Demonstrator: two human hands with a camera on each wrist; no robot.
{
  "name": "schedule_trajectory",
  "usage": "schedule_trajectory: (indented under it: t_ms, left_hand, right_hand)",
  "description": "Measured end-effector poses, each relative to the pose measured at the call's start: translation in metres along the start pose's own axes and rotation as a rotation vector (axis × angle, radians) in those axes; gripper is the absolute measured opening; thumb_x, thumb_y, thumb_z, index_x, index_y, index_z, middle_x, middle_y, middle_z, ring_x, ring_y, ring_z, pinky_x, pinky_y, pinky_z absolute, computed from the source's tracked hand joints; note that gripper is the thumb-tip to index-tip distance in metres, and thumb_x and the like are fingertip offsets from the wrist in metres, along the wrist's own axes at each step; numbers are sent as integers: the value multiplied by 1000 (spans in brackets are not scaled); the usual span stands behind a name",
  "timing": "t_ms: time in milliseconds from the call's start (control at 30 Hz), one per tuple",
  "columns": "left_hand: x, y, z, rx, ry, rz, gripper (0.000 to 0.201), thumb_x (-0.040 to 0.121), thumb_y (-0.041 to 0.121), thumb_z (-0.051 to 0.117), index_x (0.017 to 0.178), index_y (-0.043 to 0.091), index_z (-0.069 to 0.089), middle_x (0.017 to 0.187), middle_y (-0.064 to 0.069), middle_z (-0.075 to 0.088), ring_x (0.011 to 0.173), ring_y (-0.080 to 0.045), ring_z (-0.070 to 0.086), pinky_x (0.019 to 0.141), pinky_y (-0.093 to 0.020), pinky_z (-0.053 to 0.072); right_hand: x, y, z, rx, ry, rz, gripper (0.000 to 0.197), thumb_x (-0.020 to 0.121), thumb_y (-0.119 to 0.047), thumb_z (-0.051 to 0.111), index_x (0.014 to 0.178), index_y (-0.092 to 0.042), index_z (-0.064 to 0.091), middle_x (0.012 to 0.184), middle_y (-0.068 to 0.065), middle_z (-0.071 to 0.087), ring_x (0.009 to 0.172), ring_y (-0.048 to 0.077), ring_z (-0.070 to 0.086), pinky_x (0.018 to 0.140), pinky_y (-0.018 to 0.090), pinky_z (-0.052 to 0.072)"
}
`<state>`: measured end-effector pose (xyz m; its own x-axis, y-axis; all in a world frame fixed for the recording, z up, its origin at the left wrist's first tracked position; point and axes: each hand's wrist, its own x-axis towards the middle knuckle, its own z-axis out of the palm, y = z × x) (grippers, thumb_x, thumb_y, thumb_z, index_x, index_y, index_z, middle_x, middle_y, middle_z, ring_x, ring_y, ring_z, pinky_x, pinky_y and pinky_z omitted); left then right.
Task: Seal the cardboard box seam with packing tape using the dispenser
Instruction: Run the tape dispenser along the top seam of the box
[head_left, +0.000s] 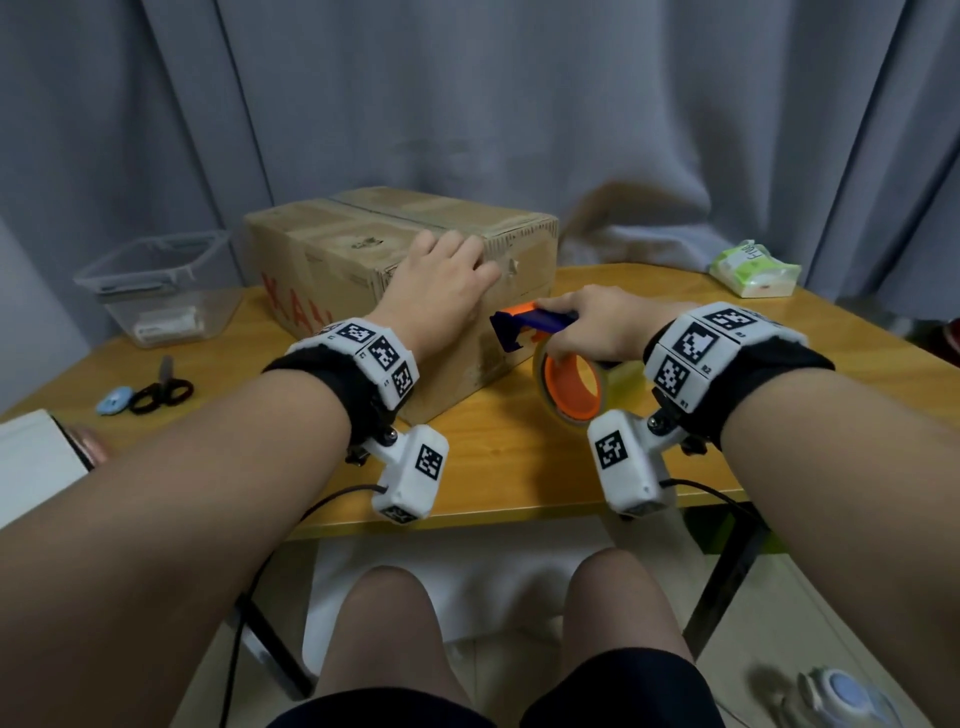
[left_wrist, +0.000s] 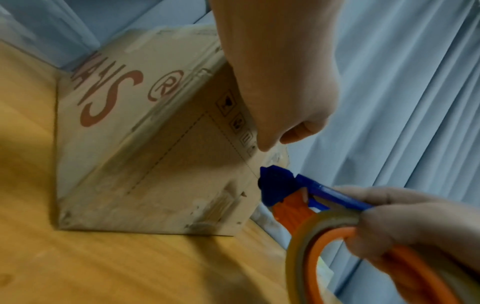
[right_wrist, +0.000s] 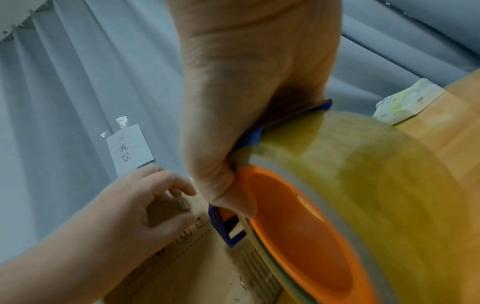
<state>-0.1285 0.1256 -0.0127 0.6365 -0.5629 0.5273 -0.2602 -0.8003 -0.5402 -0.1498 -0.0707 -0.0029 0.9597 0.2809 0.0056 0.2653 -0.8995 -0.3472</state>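
Observation:
A brown cardboard box with red lettering stands on the wooden table; its top seam runs away from me. My left hand rests over the box's near top edge, fingers loosely bent on the cardboard. My right hand grips the blue and orange tape dispenser, thumb in the orange core of the clear tape roll. The dispenser's blue head sits against the box's near side face, just under my left hand. In the right wrist view the tape roll fills the right half.
A clear plastic container stands left of the box. Black scissors and a small blue object lie at the table's left front. A tissue pack sits at the back right. Grey curtains hang close behind, with a paper note.

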Motion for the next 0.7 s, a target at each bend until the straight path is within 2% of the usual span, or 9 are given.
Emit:
schedule_trajectory:
  t_ms: [100, 200, 333, 433, 467, 500, 567, 633, 700]
  left_hand:
    - [-2, 1, 5, 105, -28, 110, 9, 81, 24, 58, 85, 26, 65, 89, -1, 60, 83, -23, 59, 71, -33, 44]
    - [6, 0, 6, 132, -54, 162, 22, 79, 26, 47, 78, 31, 69, 84, 3, 59, 80, -20, 58, 69, -30, 43]
    - [13, 0, 6, 190, -58, 202, 7, 75, 30, 65, 72, 33, 71, 82, 6, 59, 79, -18, 57, 68, -29, 43]
    - [12, -1, 4, 208, -64, 196, 5, 74, 30, 68, 69, 31, 70, 82, 6, 59, 78, -19, 57, 68, -29, 43]
    - [11, -1, 4, 202, -51, 189, 5, 74, 27, 68, 70, 30, 69, 82, 5, 59, 78, -19, 57, 68, -29, 43]
    - [10, -1, 4, 179, -32, 169, 5, 75, 24, 67, 73, 28, 69, 84, 2, 60, 78, -21, 57, 69, -30, 44]
    - [9, -2, 2, 95, 38, 94, 7, 79, 19, 64, 85, 21, 68, 89, -4, 60, 82, -25, 57, 71, -34, 44]
    - [10, -4, 1, -6, 81, 14, 17, 87, 17, 57, 102, 16, 64, 99, -10, 58, 92, -31, 55, 79, -41, 42]
    - [11, -6, -1, -72, 58, -49, 28, 89, 17, 52, 115, 12, 59, 112, -14, 56, 105, -34, 52, 87, -45, 39]
  right_hand:
    - [5, -1, 1, 26, -4, 10, 63, 80, -34, 65, 140, -33, 43, 94, 0, 60, 83, 18, 57, 75, 29, 45]
    - [8, -2, 1, 39, -9, 12, 59, 80, -31, 66, 136, -31, 48, 93, 1, 59, 84, 19, 56, 77, 30, 46]
    - [10, -2, 1, 66, -3, 21, 56, 80, -29, 66, 134, -30, 51, 91, 1, 59, 84, 19, 55, 77, 30, 44]
    - [12, -1, 4, 90, -16, 55, 53, 79, -28, 67, 130, -27, 55, 91, 2, 60, 82, 19, 55, 74, 29, 44]
    - [12, 2, 6, 60, -52, 99, 48, 78, -29, 67, 125, -24, 59, 91, 3, 60, 80, 19, 54, 71, 28, 44]
    - [12, 6, 9, 24, -102, 155, 43, 76, -31, 68, 117, -20, 63, 91, 3, 61, 80, 19, 55, 70, 29, 44]
    - [7, 15, 14, 3, -168, 215, 46, 70, -35, 69, 113, -19, 66, 98, 4, 64, 87, 22, 57, 80, 34, 49]
    - [4, 21, 13, -19, -137, 157, 49, 75, -35, 67, 122, -27, 61, 102, 4, 65, 90, 22, 58, 85, 35, 49]
    - [0, 29, 10, -59, -51, 95, 53, 81, -35, 64, 133, -34, 52, 102, 4, 64, 88, 21, 57, 82, 33, 47]
